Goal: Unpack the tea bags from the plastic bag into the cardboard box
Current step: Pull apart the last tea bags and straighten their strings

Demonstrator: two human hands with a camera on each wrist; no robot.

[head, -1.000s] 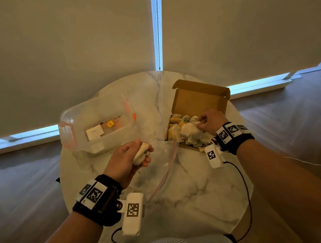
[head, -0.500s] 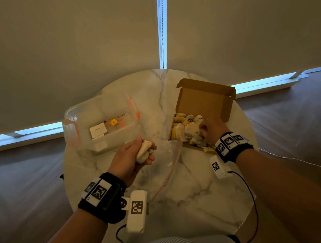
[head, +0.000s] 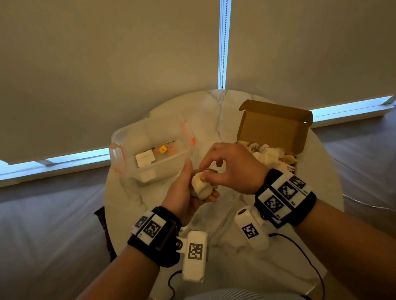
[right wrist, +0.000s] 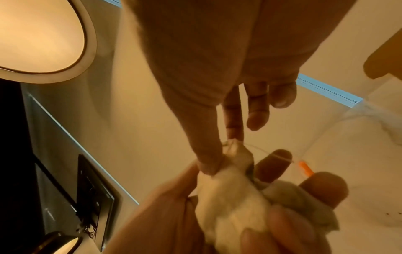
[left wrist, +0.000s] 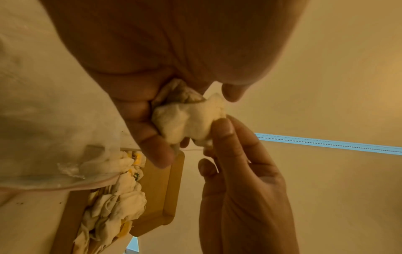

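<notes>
My left hand [head: 199,183] grips a small clump of white tea bags [head: 201,188] above the middle of the table. My right hand [head: 203,174] pinches the top corner of that clump [right wrist: 230,206] between thumb and forefinger, its other fingers spread. The left wrist view shows the pinch on the tea bags [left wrist: 189,120] from below. The clear plastic bag [head: 226,216] lies flat on the table under both hands. The open cardboard box [head: 272,129] stands at the back right, with several tea bags [head: 269,155] piled inside.
A clear plastic container [head: 152,151] with orange clips stands at the back left and holds a white card and a small yellow item. The round marble table [head: 241,271] ends close to me. Window blinds hang right behind it.
My right hand has left the cardboard box and come left to the clump in my left hand, where it now pinches it. My left hand has kept its grip.
</notes>
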